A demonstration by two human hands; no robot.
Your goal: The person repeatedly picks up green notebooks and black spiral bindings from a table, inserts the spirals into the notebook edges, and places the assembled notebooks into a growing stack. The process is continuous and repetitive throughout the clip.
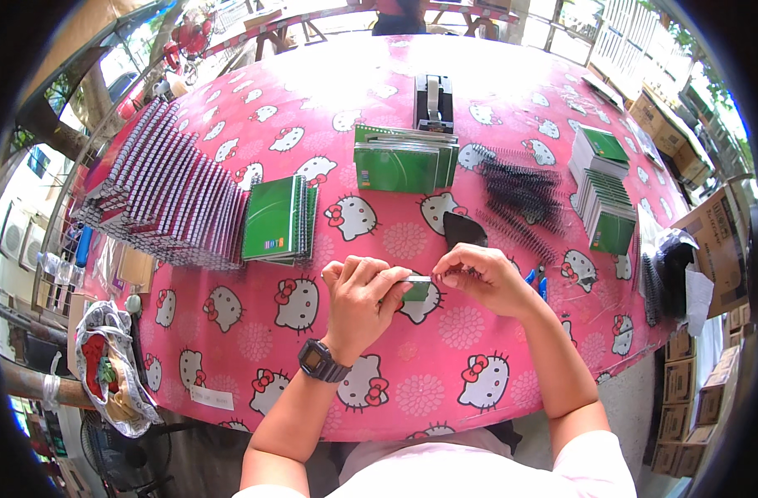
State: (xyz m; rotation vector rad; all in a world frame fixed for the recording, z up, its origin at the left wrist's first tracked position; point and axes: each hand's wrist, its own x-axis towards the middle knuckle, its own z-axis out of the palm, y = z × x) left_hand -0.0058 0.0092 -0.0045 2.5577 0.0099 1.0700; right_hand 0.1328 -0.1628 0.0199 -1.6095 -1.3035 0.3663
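Observation:
My left hand (362, 290), with a dark watch on its wrist, grips a small green notebook (417, 290) seen almost edge-on. My right hand (485, 278) is at the notebook's right end, thumb and fingers pinched together. What they pinch is too small to make out. Just beyond this hand lies a black pouch-like piece (464, 231). A tangled heap of black spiral binding coils (520, 195) lies farther right. Blue-handled pliers (541, 284) rest near my right wrist. Ahead of my left hand, spiral-bound green notebooks (271, 220) stand in a small stack.
A tall pile of spiral-bound notebooks (163, 191) fills the left side. Punched green notebooks (404, 162) stand before a black tape dispenser (434, 108). More green notebooks (607, 212) are stacked right. A cloth bag (109, 365) hangs at the left edge; cardboard boxes (719, 249) stand right.

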